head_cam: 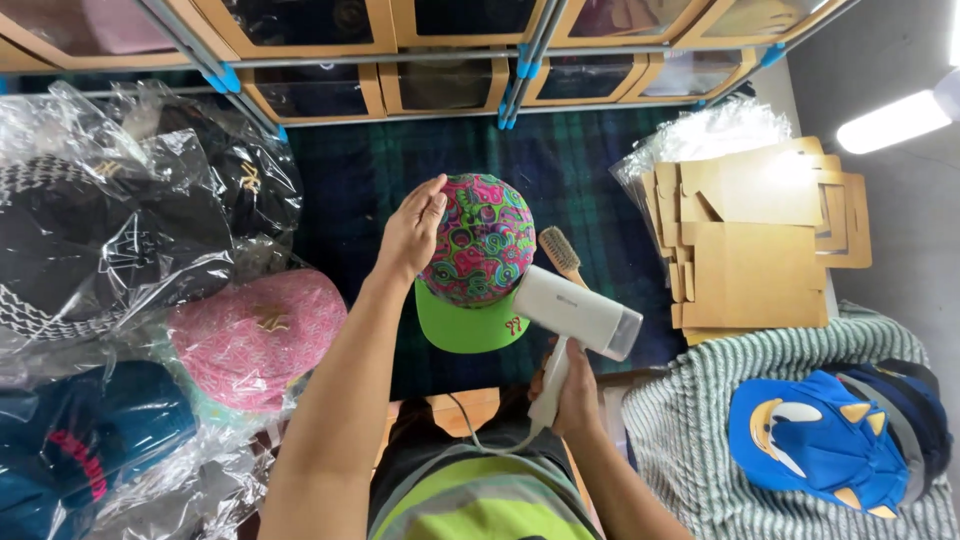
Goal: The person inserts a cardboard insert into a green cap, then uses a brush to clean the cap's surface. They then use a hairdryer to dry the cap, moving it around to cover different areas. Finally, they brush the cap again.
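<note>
Nearest the lens, the right hand (578, 398) has its fingers wrapped fully around the handle of a white steamer (580, 315), whose head points toward 2 o'clock, just beside the cap (478, 255). At centre, the left hand (412, 232) lies with fingers spread and curved over the crown of that paisley cap, green brim toward 6 o'clock. A brush (560, 253) lies behind the steamer. Bagged caps (150, 250) crowd 9 o'clock, flat cardboard (755, 240) sits at 3 o'clock, and a blue cap (815, 440) at 4 o'clock.
</note>
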